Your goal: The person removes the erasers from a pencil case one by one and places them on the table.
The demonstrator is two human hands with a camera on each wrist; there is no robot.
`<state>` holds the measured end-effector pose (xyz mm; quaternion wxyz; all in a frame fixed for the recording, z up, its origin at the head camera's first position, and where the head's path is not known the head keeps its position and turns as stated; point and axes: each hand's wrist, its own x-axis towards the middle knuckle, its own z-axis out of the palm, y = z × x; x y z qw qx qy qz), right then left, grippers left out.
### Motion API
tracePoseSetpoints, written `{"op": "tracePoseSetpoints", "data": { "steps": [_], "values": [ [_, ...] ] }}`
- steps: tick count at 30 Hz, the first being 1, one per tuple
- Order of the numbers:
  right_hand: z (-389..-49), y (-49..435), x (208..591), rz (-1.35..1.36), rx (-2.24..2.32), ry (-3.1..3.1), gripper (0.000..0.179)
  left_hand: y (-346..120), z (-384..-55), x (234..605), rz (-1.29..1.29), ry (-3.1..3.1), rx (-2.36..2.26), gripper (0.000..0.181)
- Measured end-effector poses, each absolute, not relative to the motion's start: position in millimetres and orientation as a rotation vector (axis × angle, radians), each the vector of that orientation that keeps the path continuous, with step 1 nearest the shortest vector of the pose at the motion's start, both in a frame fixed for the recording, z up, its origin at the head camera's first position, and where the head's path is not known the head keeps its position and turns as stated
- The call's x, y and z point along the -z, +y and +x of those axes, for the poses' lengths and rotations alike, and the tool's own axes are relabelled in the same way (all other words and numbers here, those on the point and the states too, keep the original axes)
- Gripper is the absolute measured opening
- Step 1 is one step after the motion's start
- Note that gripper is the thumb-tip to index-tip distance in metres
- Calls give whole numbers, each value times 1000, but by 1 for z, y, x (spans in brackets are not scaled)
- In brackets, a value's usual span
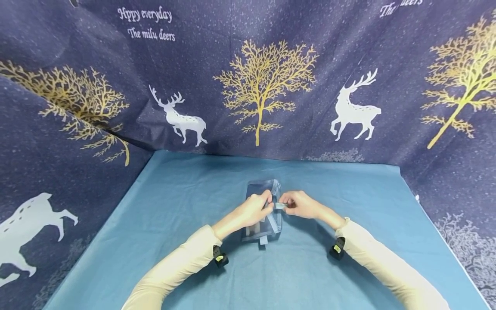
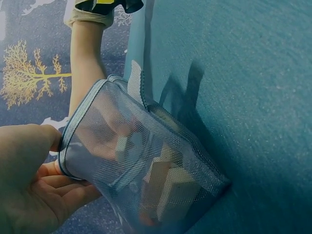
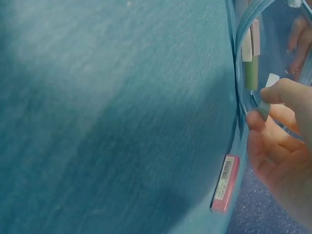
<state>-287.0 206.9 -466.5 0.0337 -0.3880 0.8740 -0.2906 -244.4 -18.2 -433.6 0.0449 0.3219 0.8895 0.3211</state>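
A blue-grey mesh zip pouch (image 1: 257, 187) is at the middle of the blue cloth. My left hand (image 1: 257, 208) pinches the edge of its opening between thumb and fingers; in the left wrist view this hand (image 2: 41, 183) holds the zip rim (image 2: 87, 105). My right hand (image 1: 301, 204) pinches a small pale green block (image 3: 264, 108) at the pouch's mouth. Through the mesh in the left wrist view, beige blocks (image 2: 178, 192) show inside. The right wrist view shows a green block (image 3: 251, 75) and pale blocks (image 3: 247, 46) within the opening.
In the right wrist view, a pink box (image 3: 225, 183) with a barcode label lies on the blue cloth (image 3: 97, 122) near its edge. A dark curtain (image 1: 217, 112) printed with deer and trees stands behind and beside the table. Both wrists carry black cameras.
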Motion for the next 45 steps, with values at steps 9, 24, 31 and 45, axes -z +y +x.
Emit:
{"op": "tracePoseSetpoints", "data": {
  "steps": [9, 24, 31, 45],
  "values": [
    [-286, 213, 470, -1162, 883, 2682, 16, -18, -244, 436, 991, 2693, -988, 6],
    [-287, 219, 470, -1137, 895, 2710, 16, -16, -244, 436, 996, 2696, -986, 7],
    [-288, 223, 470, -1109, 870, 2729, 16, -15, -244, 438, 970, 2686, -1001, 7],
    [-296, 232, 468, -1043, 891, 2730, 20, -15, -245, 438, 980, 2713, -964, 8]
  ]
}}
